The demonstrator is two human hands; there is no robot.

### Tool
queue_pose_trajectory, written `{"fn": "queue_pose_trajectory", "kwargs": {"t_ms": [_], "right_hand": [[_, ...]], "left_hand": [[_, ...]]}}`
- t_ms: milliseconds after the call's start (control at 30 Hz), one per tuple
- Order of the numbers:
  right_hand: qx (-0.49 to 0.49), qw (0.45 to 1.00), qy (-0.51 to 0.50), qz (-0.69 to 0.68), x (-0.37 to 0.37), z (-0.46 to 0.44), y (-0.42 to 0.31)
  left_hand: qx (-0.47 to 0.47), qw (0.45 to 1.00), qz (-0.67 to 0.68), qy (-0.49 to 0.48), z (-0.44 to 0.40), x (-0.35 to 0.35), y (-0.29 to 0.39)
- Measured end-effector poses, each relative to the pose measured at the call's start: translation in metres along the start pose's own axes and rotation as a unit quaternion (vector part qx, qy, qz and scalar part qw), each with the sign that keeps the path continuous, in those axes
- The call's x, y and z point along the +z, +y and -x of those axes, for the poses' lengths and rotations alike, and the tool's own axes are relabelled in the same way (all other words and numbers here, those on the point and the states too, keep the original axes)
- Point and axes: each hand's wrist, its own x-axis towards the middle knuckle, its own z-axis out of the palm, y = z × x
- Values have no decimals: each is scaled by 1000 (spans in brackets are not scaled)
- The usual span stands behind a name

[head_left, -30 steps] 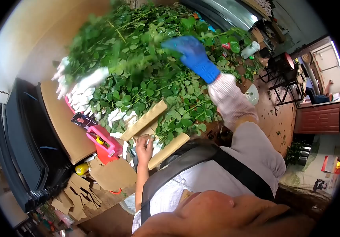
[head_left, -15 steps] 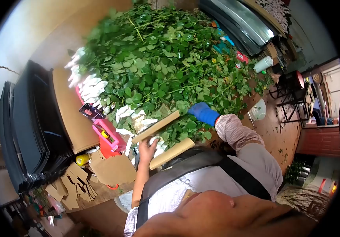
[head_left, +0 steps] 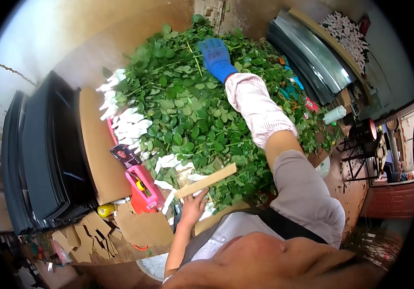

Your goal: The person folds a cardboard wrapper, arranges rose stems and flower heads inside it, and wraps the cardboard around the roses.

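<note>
- Right hand, in a blue glove [head_left: 214,58]: fingers extended and slightly apart over the far part of the leafy stems [head_left: 183,103]; whether a stem is caught under the palm, I cannot tell.
- Left hand, bare [head_left: 195,207]: fingers at the near edge of a wooden strip [head_left: 207,180]; I cannot tell whether they grip it.
- A 2nd wooden strip [head_left: 220,216] lies just beside the left hand, on the body side.
- To the right hand's left, white-wrapped ends [head_left: 131,126] line the heap: wrapping there looks done.
- Many stems remain loosely piled between the 2 hands; no finished bundle can be made out.
- Left of the bare hand: a pink holder [head_left: 156,197] and a phone [head_left: 125,154].
</note>
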Motion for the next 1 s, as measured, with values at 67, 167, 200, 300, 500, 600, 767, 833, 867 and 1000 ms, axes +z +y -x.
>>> {"fn": "queue_pose_trajectory", "kwargs": {"t_ms": [67, 167, 200, 300, 500, 600, 767, 833, 867, 1000], "right_hand": [[-17, 986, -168, 10, 11, -6, -4], [-72, 969, -236, -32, -5, 9, -5], [-31, 966, -242, -86, -15, 28, -2], [53, 960, -211, -177, -90, 83, 21], [62, 923, -132, -357, -145, 244, 163], [69, 898, -212, -379, -174, 316, 196], [13, 904, -282, -322, -160, 406, 195], [4, 933, -268, -242, -143, 425, 183], [-2, 959, -248, -135, -142, 430, 173], [12, 950, -302, -80, -180, 385, 97]], "left_hand": [[16, 999, -41, 5, 0, 0, 0], [-17, 1000, -10, 6, 0, -1, 3], [-23, 999, -21, 19, 1, 0, 5], [9, 998, -12, 66, 3, -2, 5], [-10, 994, 63, 85, 4, 3, 2], [-54, 993, 78, 76, 4, 4, 4], [-43, 996, 34, 66, 12, 24, -26], [24, 993, 33, 108, 9, 31, -39], [27, 993, 37, 111, 9, 25, -31], [36, 986, 84, 136, 8, 12, -3]]}}
